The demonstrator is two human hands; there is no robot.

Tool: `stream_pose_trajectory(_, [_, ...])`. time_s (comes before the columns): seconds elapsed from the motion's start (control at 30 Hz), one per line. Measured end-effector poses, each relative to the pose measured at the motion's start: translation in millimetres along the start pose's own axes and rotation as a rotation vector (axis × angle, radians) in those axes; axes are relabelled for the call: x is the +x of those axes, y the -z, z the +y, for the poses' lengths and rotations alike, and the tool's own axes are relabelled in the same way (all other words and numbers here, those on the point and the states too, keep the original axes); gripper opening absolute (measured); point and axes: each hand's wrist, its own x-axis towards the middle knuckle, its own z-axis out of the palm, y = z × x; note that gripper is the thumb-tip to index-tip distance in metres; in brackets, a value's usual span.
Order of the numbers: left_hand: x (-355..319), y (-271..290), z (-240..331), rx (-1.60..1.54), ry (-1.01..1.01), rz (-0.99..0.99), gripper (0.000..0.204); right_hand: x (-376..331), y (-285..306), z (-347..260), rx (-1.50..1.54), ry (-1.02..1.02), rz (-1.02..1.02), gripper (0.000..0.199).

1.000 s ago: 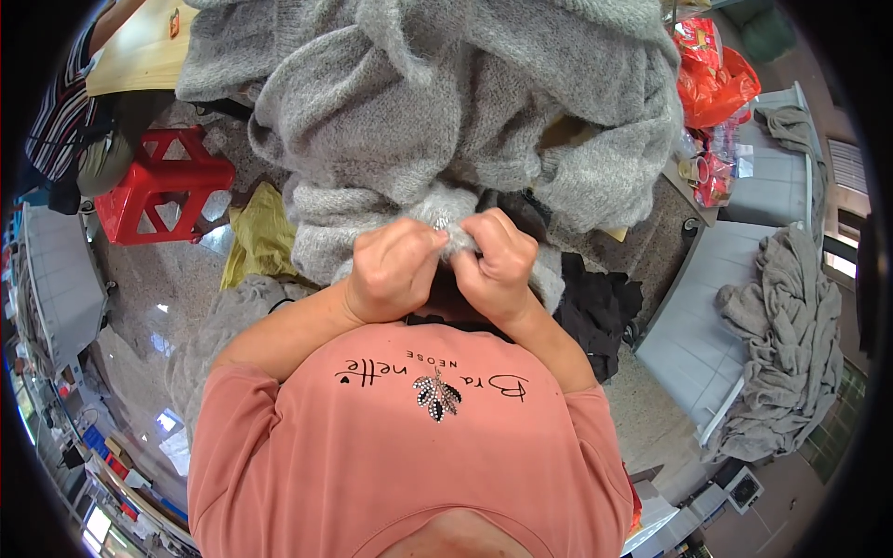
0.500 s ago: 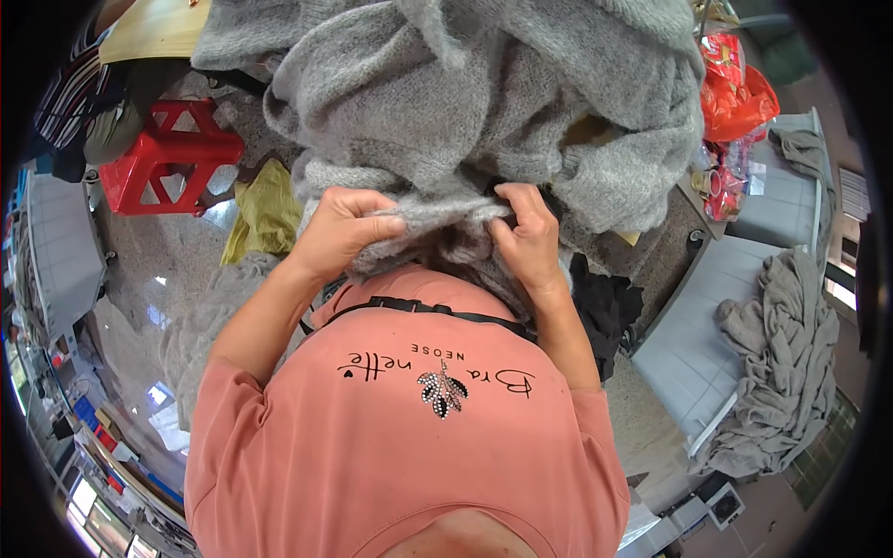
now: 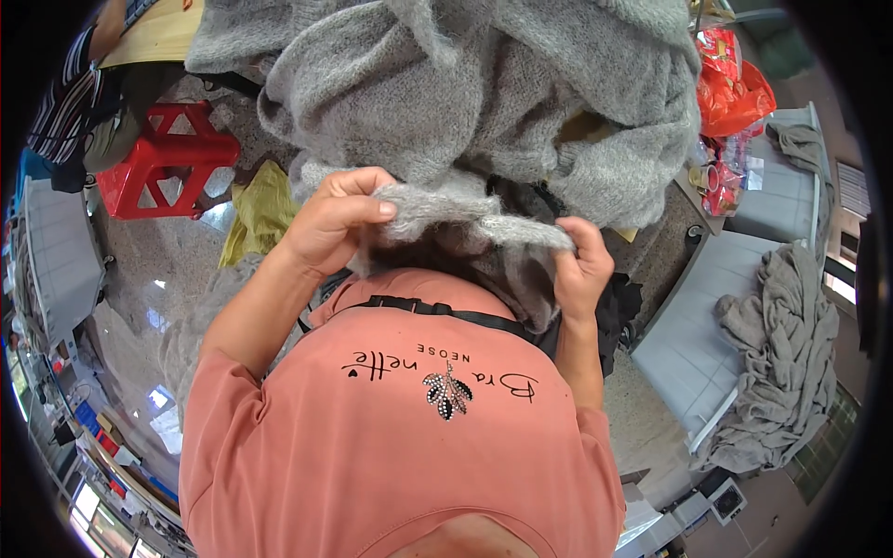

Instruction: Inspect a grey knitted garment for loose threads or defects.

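Between my two hands a fuzzy grey knit garment is stretched, its edge drawn out in a band in front of my waist. My left hand pinches one end of the band, thumb on top. At the other end my right hand grips it between thumb and fingers. Part of the cloth hangs below the band toward my lap. Just beyond lies a big heap of grey knitwear, piled in loose folds; whether the held piece joins it I cannot tell.
A red plastic stool and a yellow-green cloth are at the left. Rightward stand a red plastic bag and a pale grey cart with grey knitwear draped over it. Another person's striped sleeve shows at far left.
My right hand has moved right and slightly nearer to me, pulling the knit edge out straight. My left hand has shifted slightly, still pinching. The hands are farther apart.
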Motion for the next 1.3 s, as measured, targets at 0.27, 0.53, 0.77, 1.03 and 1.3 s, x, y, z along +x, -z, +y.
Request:
stream_pose_trajectory(0.27, [13,-41,-7,0.161,-0.044,-0.071,0.008,19,-33,-74,-0.018,0.87,-0.28,0.021])
stream_pose_trajectory(0.53, [13,-37,-15,0.222,-0.014,-0.155,0.01,21,-37,-66,-0.186,0.932,-0.132,0.022])
stream_pose_trajectory(0.77, [13,-31,-17,0.223,-0.081,-0.144,0.005,27,-47,-58,-0.093,0.782,-0.158,0.025])
stream_pose_trajectory(1.03, [10,-22,-15,0.301,-0.115,-0.107,0.008,28,-65,-50,-0.053,0.725,-0.148,0.02])
stream_pose_trajectory(1.3, [5,-15,-19,0.413,-0.198,-0.018,0.006,32,-63,-53,0.111,0.564,-0.373,0.029])
